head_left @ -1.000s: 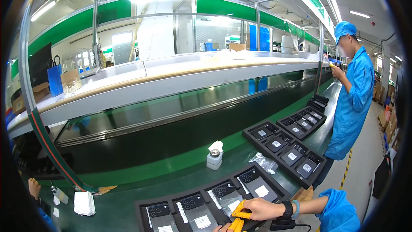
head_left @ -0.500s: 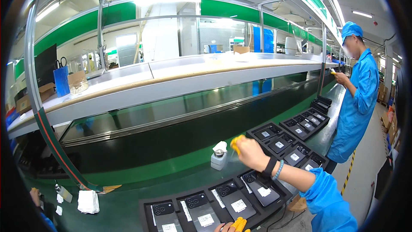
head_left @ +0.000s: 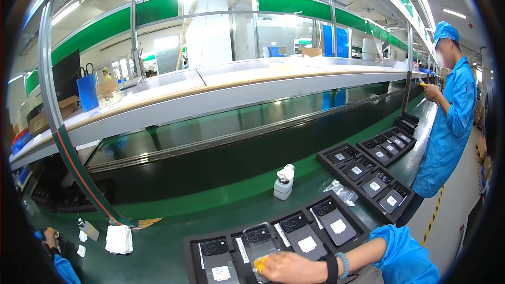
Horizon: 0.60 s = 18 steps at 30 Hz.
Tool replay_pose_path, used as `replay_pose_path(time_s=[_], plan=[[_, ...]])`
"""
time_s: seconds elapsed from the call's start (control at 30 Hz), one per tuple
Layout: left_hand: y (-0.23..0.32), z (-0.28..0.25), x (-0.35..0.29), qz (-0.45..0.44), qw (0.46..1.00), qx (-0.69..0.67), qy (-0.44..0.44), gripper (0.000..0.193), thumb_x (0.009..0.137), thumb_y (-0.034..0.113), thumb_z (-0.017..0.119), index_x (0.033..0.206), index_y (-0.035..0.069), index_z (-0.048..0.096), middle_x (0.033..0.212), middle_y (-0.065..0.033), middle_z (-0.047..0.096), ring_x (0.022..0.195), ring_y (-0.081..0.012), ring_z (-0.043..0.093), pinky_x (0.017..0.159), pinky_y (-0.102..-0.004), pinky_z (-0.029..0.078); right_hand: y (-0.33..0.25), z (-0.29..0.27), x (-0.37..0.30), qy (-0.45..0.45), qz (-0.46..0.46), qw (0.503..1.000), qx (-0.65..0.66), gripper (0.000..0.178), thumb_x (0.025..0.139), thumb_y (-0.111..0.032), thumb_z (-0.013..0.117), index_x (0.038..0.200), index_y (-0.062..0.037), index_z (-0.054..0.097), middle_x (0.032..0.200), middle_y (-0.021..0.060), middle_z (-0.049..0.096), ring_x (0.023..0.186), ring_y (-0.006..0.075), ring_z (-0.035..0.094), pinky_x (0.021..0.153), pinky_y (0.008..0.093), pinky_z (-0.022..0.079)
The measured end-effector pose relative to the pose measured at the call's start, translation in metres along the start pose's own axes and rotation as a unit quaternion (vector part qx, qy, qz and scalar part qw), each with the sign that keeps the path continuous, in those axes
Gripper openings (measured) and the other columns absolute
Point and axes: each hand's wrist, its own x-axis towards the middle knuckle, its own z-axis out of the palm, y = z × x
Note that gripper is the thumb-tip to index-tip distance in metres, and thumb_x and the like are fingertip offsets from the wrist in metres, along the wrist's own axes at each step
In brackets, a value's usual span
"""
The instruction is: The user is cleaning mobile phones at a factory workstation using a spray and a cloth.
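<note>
Phone [head_left: 255, 237], second from left in tray [head_left: 193, 260], is partly covered by right hand [head_left: 289, 268]; yellow-capped fingers [head_left: 260, 264] are curled, grasp cannot be told. Phone is hemmed by tray's walls; open bench [head_left: 163, 236] lies beyond far edge, toward bottle [head_left: 283, 189]. Dark back, round lenses, clear film [head_left: 270, 240] over upper part.

The right hand [head_left: 292, 268] points leftward, fingers [head_left: 260, 264] bent, forearm [head_left: 364, 255] partly bare

blue holder [head_left: 88, 94] with scissors [head_left: 86, 71] | white cloth stack [head_left: 119, 240] | person in blue cap [head_left: 451, 108]
</note>
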Motion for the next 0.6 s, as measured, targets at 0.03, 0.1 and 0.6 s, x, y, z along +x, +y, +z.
replay_pose_path(time_s=[0.03, 0.1, 0.6], plan=[[0.001, -0.005, -0.008, -0.010, 1.000, 0.020, 0.015, 0.022, 0.068, 0.019, 0.074, 0.089, 0.011, 0.070, 0.090, -0.0007, 0.066, 0.078, -0.0181, 0.058, 0.070, -0.0342, 0.044, -0.008, 0.009, -0.004, 0.011, -0.001, 1.000, 0.022, 0.020, 0.085, -0.019, 0.053, 0.090, -0.0001, 0.057, 0.084, 0.0109, 0.058, 0.080, 0.0224, 0.060, 0.069, 0.0318, 0.049], [-0.004, -0.016, -0.013, -0.027, 0.998, 0.045, 0.036, 0.020, 0.070, 0.017, 0.072, 0.090, 0.011, 0.070, 0.091, -0.0003, 0.066, 0.077, -0.0178, 0.058, 0.068, -0.0332, 0.045, -0.013, 0.019, -0.008, 0.018, 0.002, 0.999, 0.044, 0.015, 0.082, -0.016, 0.053, 0.087, -0.0017, 0.055, 0.082, 0.0104, 0.055, 0.080, 0.0230, 0.058, 0.069, 0.0327, 0.048], [-0.034, -0.039, -0.031, -0.094, 0.988, 0.090, 0.088, 0.014, 0.077, 0.014, 0.066, 0.090, 0.008, 0.068, 0.087, -0.0040, 0.066, 0.074, -0.0228, 0.060, 0.067, -0.0360, 0.045, 0.002, 0.038, -0.003, 0.017, 0.009, 0.961, 0.274, 0.030, 0.076, -0.018, 0.064, 0.096, -0.0023, 0.048, 0.090, 0.0163, 0.051, 0.089, 0.0355, 0.052, 0.078, 0.0407, 0.042]])
